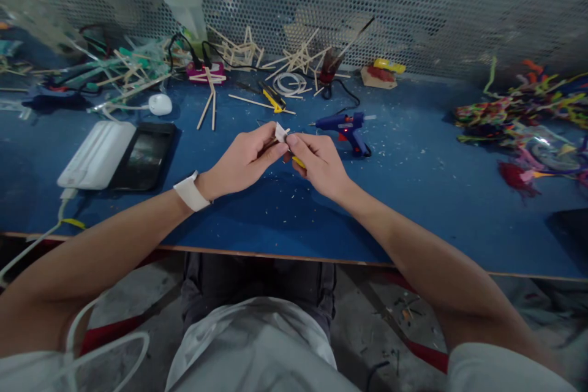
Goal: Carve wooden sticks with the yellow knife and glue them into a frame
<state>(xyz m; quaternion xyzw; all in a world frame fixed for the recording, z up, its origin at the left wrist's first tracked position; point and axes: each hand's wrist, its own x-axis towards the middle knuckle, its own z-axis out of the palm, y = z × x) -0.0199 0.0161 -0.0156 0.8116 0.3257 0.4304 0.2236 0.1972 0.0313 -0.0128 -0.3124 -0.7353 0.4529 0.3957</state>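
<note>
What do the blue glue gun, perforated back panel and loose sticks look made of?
Glue gun: likely plastic; smooth, evenly blue, moulded-looking body.
Back panel: probably metal; dull grey, regular holes.
Sticks: seemingly bare wood; pale tan, no visible gloss.

Small tilted white piece (280,132) in left fingers (274,152), mostly hidden yellow object (299,162) in right fingers (297,146).

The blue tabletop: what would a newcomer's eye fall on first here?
Probably the left hand and right hand, meeting near the middle of the picture, the left with a small white piece, the right with a mostly hidden yellow object. Just beyond the right hand, to its right, a blue glue gun lies on the tabletop, a red light glowing. At the far right sits a tangle of brightly coloured strands.
</note>
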